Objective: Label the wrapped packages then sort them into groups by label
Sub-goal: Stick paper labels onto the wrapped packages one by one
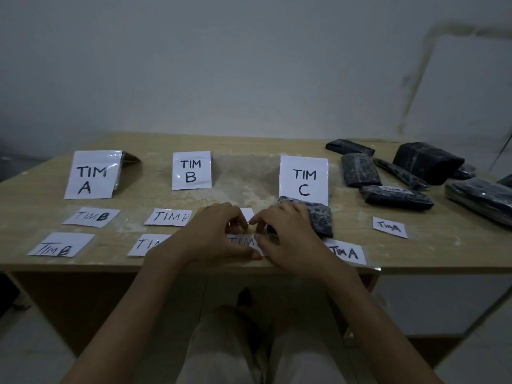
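My left hand [219, 234] and my right hand [285, 234] meet at the table's front middle, fingers curled, both pinching a small white paper label [242, 241] reading "TIM", its last letter hidden. A black wrapped package [318, 217] lies just behind my right hand, in front of the standing "TIM C" sign [304, 178]. Signs "TIM A" [91, 176] and "TIM B" [191, 171] stand further left. Several black wrapped packages [396, 196] lie in a heap at the right.
Loose labels lie along the wooden table's [249, 167] front: "TIM B" slips [91, 217] [61, 245] [169, 217] on the left, "TIM A" slips [390, 227] [346, 253] on the right. A wall rises right behind the table.
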